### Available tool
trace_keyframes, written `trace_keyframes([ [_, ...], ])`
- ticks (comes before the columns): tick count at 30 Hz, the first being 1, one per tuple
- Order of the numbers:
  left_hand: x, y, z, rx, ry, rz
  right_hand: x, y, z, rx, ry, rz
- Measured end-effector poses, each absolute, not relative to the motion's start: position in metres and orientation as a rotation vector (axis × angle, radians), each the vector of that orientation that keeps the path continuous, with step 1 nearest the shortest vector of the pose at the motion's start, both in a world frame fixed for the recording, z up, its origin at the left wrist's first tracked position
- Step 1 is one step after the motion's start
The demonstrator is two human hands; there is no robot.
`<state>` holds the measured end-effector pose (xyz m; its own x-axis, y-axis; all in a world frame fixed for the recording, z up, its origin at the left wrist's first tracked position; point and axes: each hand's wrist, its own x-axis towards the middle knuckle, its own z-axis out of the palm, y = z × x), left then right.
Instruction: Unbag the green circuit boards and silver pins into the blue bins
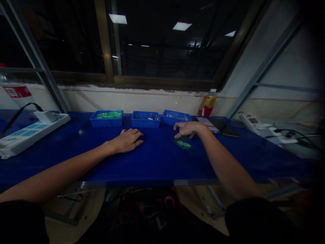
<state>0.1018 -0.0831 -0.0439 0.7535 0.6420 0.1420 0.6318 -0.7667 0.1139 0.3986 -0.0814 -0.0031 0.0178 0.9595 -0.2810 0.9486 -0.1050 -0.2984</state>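
My left hand [129,139] rests palm down on the blue table [154,162], its fingers spread and nothing in it. On the right, my right hand [187,129] hovers at or just over a small clear bag with green on it [183,144]. Its index finger and thumb are apart, and the thumb is by the bag's upper edge; I cannot tell whether it touches. Behind the hands stand three blue bins: one with green bags [106,124], one with metal bolts [145,123], and one with clear plastic bags [175,119].
A white power strip [35,130] lies at the left, near a bottle with a red label [19,91]. A dark flat tablet-like thing [223,128] and a red-and-yellow packet [207,105] are at the back right. Another power strip [269,128] with plugs is farther right.
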Motion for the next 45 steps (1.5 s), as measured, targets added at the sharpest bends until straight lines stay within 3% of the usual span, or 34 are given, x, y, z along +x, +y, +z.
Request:
trace_keyframes([
  [11, 0.101, -0.084, -0.041, 2.878, 1.034, 0.219, 0.387, -0.057, -0.021, -1.838, -2.259, 0.251],
  [21, 0.1, -0.085, -0.041, 2.94, 1.024, 0.214, 0.347, -0.089, -0.006, -1.426, -2.454, 0.12],
  [27, 0.104, -0.083, -0.04, 2.822, 0.894, 0.417, 0.307, -0.102, -0.024, -1.068, -2.462, 0.144],
  [45, 0.114, -0.094, -0.039, 2.58, 0.92, 0.845, 0.288, -0.101, -0.034, -0.876, -1.879, 0.393],
])
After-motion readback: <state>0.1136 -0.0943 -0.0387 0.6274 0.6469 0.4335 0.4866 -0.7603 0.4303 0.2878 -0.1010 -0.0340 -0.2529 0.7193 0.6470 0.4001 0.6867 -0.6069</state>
